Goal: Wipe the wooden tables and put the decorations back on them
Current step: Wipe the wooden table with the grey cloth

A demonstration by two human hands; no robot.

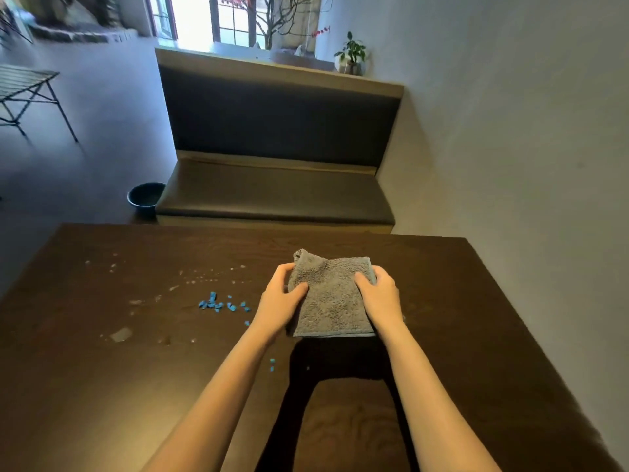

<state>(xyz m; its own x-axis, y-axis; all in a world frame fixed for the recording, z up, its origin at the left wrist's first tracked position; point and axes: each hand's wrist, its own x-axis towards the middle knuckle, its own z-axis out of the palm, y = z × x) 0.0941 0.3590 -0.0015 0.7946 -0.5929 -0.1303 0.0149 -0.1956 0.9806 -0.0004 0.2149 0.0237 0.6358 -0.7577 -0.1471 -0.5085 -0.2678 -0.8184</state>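
A folded grey towel (332, 299) hangs just above the dark wooden table (476, 318), held up between both hands. My left hand (280, 299) grips its left edge, thumb on top of the cloth. My right hand (377, 294) grips its right edge the same way. Several small blue crumbs (221, 304) lie scattered on the table left of my left hand, with pale wet smears and specks (121, 333) further left. No decorations stand on this table.
A dark padded bench (272, 195) faces the table's far edge. A dark bowl (145, 197) sits on the floor beside the bench's left end. A potted plant (352, 57) stands on the ledge behind it. A slatted folding table (23, 83) is at far left.
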